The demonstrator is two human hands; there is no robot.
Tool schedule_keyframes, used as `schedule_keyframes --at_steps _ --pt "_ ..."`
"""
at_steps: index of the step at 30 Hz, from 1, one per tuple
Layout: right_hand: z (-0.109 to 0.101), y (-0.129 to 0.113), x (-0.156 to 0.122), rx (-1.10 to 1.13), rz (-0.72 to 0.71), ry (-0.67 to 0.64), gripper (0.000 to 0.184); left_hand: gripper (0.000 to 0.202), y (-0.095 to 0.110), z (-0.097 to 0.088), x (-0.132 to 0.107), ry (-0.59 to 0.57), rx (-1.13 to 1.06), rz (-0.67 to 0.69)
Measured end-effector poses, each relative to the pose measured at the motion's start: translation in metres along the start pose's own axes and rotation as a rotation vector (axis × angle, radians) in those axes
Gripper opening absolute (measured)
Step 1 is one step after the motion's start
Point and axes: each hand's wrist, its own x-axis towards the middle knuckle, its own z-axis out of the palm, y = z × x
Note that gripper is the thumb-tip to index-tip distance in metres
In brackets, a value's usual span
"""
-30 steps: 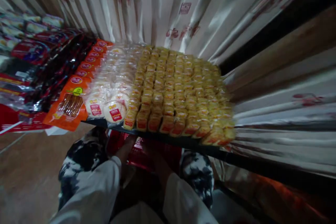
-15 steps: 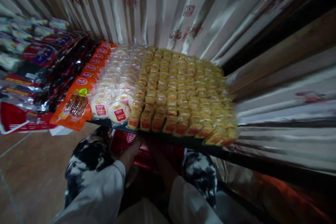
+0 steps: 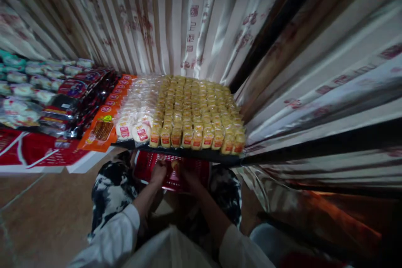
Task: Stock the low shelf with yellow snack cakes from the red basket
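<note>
Under the shelf's front edge, my left hand [image 3: 158,172] reaches over a red perforated plastic basket [image 3: 143,166], its fingers closed in a pinch. What they hold, if anything, is too small to make out. My right hand [image 3: 188,176] is in shadow over the same basket, its fingers drawn together at a small yellow-brown wrapped snack [image 3: 175,166]. Above both hands, rows of yellow wrapped snacks [image 3: 197,136] fill the right part of the shelf. To their left stand round white wrapped cakes [image 3: 141,131] in clear film.
Orange snack packets [image 3: 102,129], dark red packets [image 3: 75,96] and white-wrapped items [image 3: 23,90] line the shelf leftward. More red baskets [image 3: 47,155] sit below at the left. Pleated printed curtains [image 3: 176,21] hang behind and at the right. A dark bar [image 3: 282,150] extends rightward.
My view has shifted, with the shelf now appearing smaller and more level. My hands, partly hidden by the shelf edge before, now show over the basket, and the yellow-brown snack has come into sight.
</note>
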Motion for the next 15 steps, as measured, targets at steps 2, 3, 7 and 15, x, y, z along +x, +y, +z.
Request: schedule_keyframes --at_steps 2,3,7,15 --pt "-0.006 -0.001 -0.01 0.069 0.029 0.003 0.037 0.006 0.004 -0.007 -0.011 -0.001 -0.011 0.023" --pt "-0.009 -0.002 -0.015 0.097 0.043 0.001 0.038 0.006 0.006 -0.009 -0.018 -0.017 -0.02 0.031" --pt "-0.015 -0.011 -0.037 0.166 0.065 -0.054 0.039 0.013 0.012 -0.01 -0.046 -0.153 -0.065 0.066" --pt "-0.024 -0.025 -0.074 0.15 -0.136 -0.034 0.043 0.032 0.017 -0.006 -0.08 -0.315 -0.058 0.158"
